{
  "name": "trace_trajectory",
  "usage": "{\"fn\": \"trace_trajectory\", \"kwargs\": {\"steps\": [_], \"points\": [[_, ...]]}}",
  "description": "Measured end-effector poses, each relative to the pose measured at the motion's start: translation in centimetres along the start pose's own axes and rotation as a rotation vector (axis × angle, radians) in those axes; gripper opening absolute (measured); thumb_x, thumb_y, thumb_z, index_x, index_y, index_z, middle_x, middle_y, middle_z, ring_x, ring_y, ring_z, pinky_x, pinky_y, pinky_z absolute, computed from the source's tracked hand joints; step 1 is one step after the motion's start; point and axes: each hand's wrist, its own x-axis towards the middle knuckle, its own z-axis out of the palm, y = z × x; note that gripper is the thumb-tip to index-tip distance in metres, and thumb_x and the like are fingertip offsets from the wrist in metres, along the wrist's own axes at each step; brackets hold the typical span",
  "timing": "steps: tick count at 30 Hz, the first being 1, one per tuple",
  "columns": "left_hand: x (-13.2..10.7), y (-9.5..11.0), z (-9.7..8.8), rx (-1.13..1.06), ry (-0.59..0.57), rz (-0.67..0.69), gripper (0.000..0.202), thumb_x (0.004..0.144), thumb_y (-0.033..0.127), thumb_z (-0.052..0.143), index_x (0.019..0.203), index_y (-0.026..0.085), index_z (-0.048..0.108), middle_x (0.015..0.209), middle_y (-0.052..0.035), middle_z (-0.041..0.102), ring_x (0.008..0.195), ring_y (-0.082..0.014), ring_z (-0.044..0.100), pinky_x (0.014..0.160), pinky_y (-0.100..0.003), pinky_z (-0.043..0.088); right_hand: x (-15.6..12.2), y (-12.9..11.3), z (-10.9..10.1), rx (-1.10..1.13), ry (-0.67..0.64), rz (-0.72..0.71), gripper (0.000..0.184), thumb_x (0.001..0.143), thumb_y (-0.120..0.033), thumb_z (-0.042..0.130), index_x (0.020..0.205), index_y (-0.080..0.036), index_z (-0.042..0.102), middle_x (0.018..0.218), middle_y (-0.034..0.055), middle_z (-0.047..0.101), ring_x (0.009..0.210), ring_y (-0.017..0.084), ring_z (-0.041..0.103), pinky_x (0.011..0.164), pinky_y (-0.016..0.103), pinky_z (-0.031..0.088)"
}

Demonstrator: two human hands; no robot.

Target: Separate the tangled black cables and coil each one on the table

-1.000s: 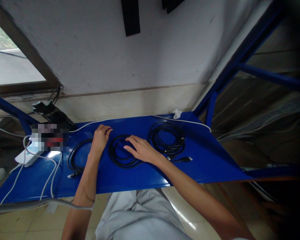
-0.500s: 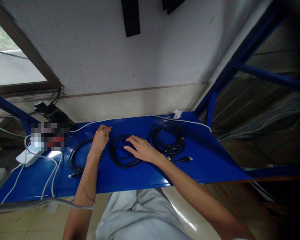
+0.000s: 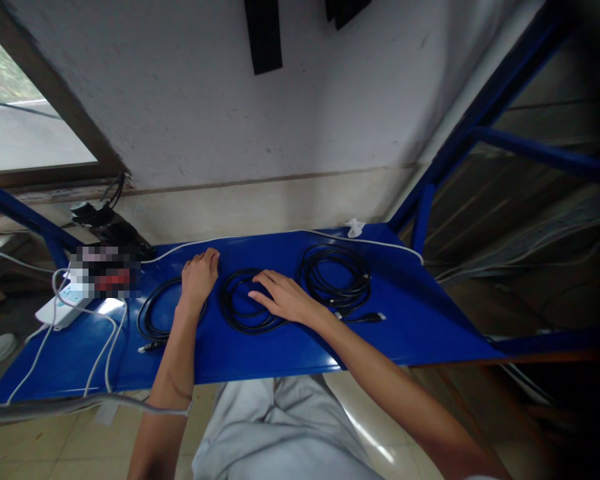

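Three coils of black cable lie in a row on a blue tabletop (image 3: 275,363). My left hand (image 3: 200,277) is over the right side of the left coil (image 3: 149,313), its fingers curled down; what they close on, if anything, is hidden. My right hand (image 3: 285,297) rests on or just above the middle coil (image 3: 230,317), thumb and fingers apart. Further right is the third, thicker coil (image 3: 307,277), with black plugs (image 3: 370,317) at its front. Another plug (image 3: 153,346) sits at the left coil's front edge.
A white power strip (image 3: 67,303) with white cords stands at the left, beside a blurred-out patch and a black object (image 3: 115,227). Along the back runs a white cable (image 3: 380,241) past a crumpled white scrap (image 3: 355,228). Blue frame bars (image 3: 423,213) rise at the sides.
My left hand has turned slightly, and its fingers have curled down from pointing right. The right hand stays over the middle coil. The view has shifted slightly.
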Motion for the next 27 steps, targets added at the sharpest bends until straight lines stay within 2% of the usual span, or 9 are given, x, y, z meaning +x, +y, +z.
{"fn": "trace_trajectory", "kwargs": {"steps": [4,8,11,17,21,27], "points": [[-0.04,-0.04,0.11,0.01,-0.014,-0.006,0.04,0.112,0.039,0.035,0.12,0.02,0.069,0.102,-0.0163,0.074,0.099,-0.0335,0.069,0.091,-0.044,0.049,-0.01,-0.06,-0.01,-0.001,0.003,-0.001,0.041,0.113,-0.051,0.051,0.131,-0.017,0.064,0.127,0.015,0.072,0.12,0.028,0.07,0.106,0.043,0.057],[-0.03,-0.3,0.49,0.0,0.035,0.0,0.036,0.11,0.038,0.041,0.112,0.02,0.072,0.12,-0.0182,0.071,0.115,-0.0382,0.063,0.097,-0.05,0.049,0.0,-0.07,-0.03,-0.011,-0.002,-0.003,0.041,0.113,-0.052,0.05,0.13,-0.017,0.065,0.126,0.015,0.072,0.119,0.028,0.07,0.105,0.042,0.057],[-0.04,-0.44,0.67,-0.044,0.063,0.005,0.034,0.108,0.038,0.044,0.108,0.02,0.073,0.124,-0.0179,0.07,0.121,-0.0389,0.06,0.1,-0.051,0.048,0.01,-0.09,-0.03,-0.015,-0.006,0.0,0.042,0.113,-0.052,0.05,0.131,-0.016,0.065,0.126,0.016,0.072,0.119,0.029,0.07,0.106,0.043,0.057],[0.09,-0.33,0.46,-0.012,0.041,0.011,0.037,0.11,0.036,0.039,0.113,0.019,0.072,0.115,-0.0162,0.075,0.114,-0.0369,0.064,0.099,-0.05,0.047,0.04,-0.23,-0.1,-0.005,-0.013,0.004,0.042,0.114,-0.051,0.048,0.131,-0.016,0.065,0.127,0.0153,0.072,0.121,0.028,0.069,0.109,0.043,0.055],[0.25,-0.07,0.19,-0.031,0.084,0.003,0.04,0.112,0.039,0.037,0.117,0.02,0.071,0.107,-0.0149,0.076,0.108,-0.0342,0.068,0.098,-0.046,0.047,0.03,-0.35,-0.27,0.005,-0.029,0.015,0.044,0.112,-0.053,0.051,0.133,-0.017,0.065,0.128,0.0157,0.071,0.123,0.029,0.069,0.11,0.044,0.054],[0.23,0.4,0.0,-0.191,0.152,0.006,0.045,0.113,0.045,0.034,0.121,0.02,0.07,0.102,-0.0134,0.075,0.098,-0.0309,0.071,0.091,-0.041,0.05,-0.11,-0.42,-0.35,0.007,-0.057,0.003,0.071,0.094,-0.073,0.071,0.137,-0.018,0.065,0.134,0.018,0.069,0.126,0.035,0.067,0.112,0.05,0.053]]}}
